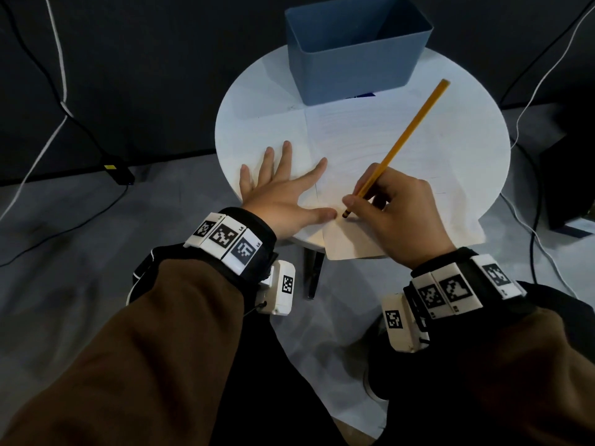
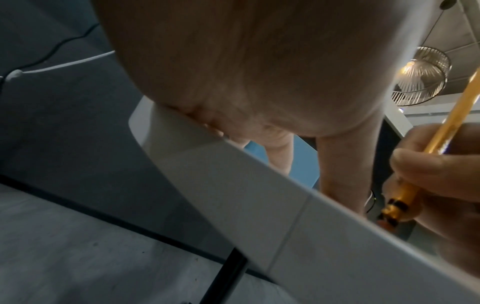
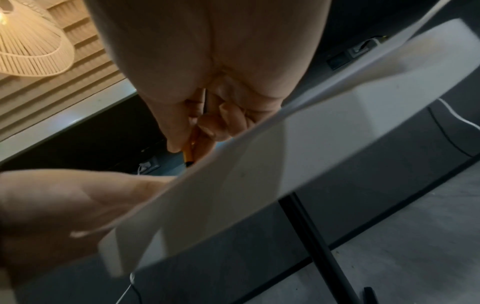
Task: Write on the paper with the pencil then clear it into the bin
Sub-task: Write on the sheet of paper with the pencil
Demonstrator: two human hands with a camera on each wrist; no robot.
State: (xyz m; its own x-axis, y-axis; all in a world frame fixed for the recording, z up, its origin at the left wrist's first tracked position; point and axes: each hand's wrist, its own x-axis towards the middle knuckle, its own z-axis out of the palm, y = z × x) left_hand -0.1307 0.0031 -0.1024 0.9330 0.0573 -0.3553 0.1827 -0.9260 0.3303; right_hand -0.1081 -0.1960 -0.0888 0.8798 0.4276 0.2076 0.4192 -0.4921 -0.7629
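Note:
A white sheet of paper (image 1: 354,140) lies across the round white table (image 1: 244,101), its near corner hanging over the edge. My left hand (image 1: 283,188) presses flat on the sheet's left part, fingers spread. My right hand (image 1: 357,197) grips a yellow pencil (image 1: 409,130) low on its shaft. The pencil leans up to the far right. In the left wrist view the pencil (image 2: 446,131) shows its black-banded metal end lowest, at the paper. The right wrist view shows curled fingers (image 3: 207,127) round the pencil (image 3: 188,153) above the paper (image 3: 207,195). A blue bin (image 1: 354,56) stands behind the sheet.
Black and white cables run over the grey floor on both sides. A black power adapter (image 1: 117,173) lies at the left. A dark table leg (image 1: 314,272) shows under the near edge. A dark box (image 1: 570,188) stands at the right.

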